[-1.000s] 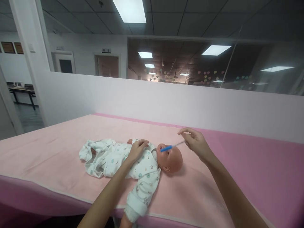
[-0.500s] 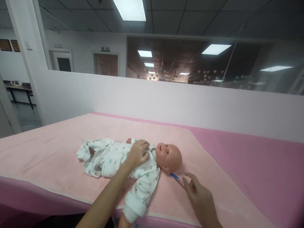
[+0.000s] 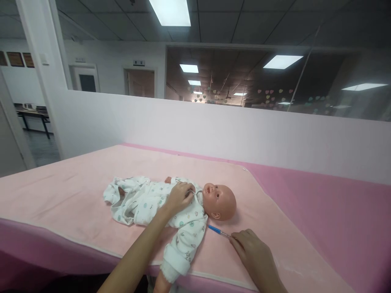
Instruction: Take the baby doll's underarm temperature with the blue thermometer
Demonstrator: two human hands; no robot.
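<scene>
A baby doll (image 3: 221, 202) lies on its back, head to the right, in a white printed outfit (image 3: 152, 201). My left hand (image 3: 181, 195) rests on its upper chest, fingers curled at the neckline and closed on the collar (image 3: 199, 195). Low on the right, my right hand (image 3: 252, 248) pinches the thin end of a slim pen-like stick (image 3: 214, 229) with a blue far part. The blue end points left, near the doll's shoulder and below its ear. What kind of stick it is, I cannot make out.
The doll lies on a peach-pink mat (image 3: 91, 162) over a darker pink surface (image 3: 320, 195). One sleeved arm (image 3: 180, 260) of the doll hangs over the near edge. A low white wall (image 3: 214, 130) with glass above stands behind.
My right hand has closed on the stick's thin end, and its blue end has swung left, away from under the doll's head. My left hand stays at the doll's chest.
</scene>
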